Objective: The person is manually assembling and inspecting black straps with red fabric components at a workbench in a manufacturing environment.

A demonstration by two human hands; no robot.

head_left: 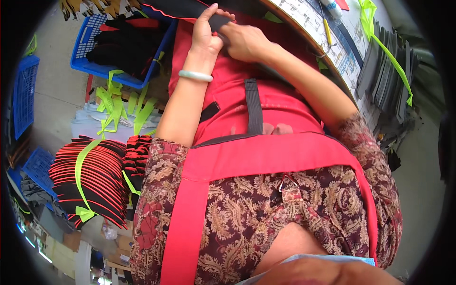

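The red-edged black fabric piece (183, 7) was clasped between the left hand (205, 34) and the right hand (245, 42), its length running left beyond the grip, where uneven pulling could probably have twisted it or let it slip askew.

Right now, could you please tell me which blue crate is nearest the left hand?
The upper crate, holding black and red pieces; the others sit farther left.
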